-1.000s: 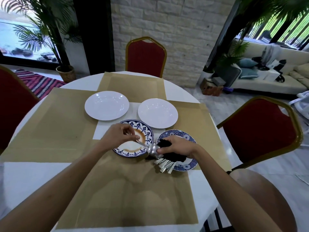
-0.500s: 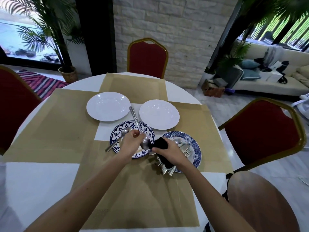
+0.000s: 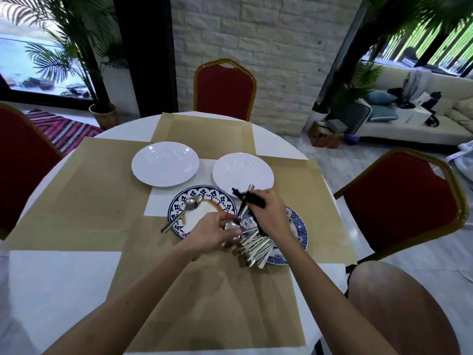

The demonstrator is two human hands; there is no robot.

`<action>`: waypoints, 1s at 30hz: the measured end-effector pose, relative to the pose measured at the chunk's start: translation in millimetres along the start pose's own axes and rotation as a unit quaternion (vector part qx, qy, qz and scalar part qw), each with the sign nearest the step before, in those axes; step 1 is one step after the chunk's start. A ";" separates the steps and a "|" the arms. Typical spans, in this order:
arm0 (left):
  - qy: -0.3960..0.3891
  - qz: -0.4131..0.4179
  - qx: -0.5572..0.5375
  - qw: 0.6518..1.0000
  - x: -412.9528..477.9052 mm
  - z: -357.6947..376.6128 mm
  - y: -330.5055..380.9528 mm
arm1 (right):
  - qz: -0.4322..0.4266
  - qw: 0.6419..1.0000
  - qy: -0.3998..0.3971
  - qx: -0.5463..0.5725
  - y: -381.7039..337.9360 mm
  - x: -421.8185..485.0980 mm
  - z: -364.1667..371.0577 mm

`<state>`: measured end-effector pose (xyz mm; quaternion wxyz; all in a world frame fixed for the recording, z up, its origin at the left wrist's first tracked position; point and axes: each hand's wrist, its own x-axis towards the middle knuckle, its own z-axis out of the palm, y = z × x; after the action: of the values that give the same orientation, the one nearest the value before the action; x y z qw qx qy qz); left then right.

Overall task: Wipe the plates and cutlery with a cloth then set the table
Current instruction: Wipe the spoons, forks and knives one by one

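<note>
Currently: white round table (image 3: 64, 272) with tan mats (image 3: 97, 190).

- Far side: left white plate (image 3: 165, 163) and right white plate (image 3: 243, 172), well apart, both flat on the table.
- Nearer, left of centre: stained plate (image 3: 212, 194) with a blue patterned rim and a brown smear on its face. A loose spoon (image 3: 190, 203) lies across it, bowl on the plate, handle overhanging the near-left rim.
- Left hand (image 3: 208, 235): fingers curled, pinching the bowl end of a spoon (image 3: 232, 226) above the gap between the two patterned plates. The handle points up and away.
- Black cloth (image 3: 252, 199): bunched round the upper handle, one end sticking out left.
- Right hand (image 3: 271, 213): clenched over the cloth and the handle inside it.
- Under that hand: blue plate (image 3: 297, 226) carrying a cutlery pile (image 3: 256, 249), handles fanned over the near rim.
- Right edge: red chair (image 3: 399, 201).
</note>
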<state>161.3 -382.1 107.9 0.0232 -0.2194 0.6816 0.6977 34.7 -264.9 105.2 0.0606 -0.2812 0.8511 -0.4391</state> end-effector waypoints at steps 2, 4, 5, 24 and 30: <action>0.003 0.000 -0.009 1.000 -1.9 0.8 0.8 | -0.046 0.996 -0.042 -0.066 2.9 -5.7 4.3; 0.016 0.010 0.025 1.000 -3.4 -0.4 -2.9 | -0.060 0.992 -0.038 -0.108 8.7 -4.9 1.0; 0.017 0.009 0.032 0.999 -4.2 0.1 -5.6 | -0.050 0.992 -0.019 -0.119 12.5 -0.9 -2.4; -0.070 -0.005 0.052 0.996 -7.6 1.7 -9.1 | 0.289 0.910 -0.057 0.293 10.4 20.5 -24.7; 0.019 0.048 0.178 0.983 -3.1 11.1 -5.9 | 0.216 0.952 0.071 0.206 8.3 26.0 -8.9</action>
<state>163.0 -370.2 103.1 0.0153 -0.1921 0.8051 0.5609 6.4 -268.6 107.8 0.1497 -0.0400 0.7850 -0.5998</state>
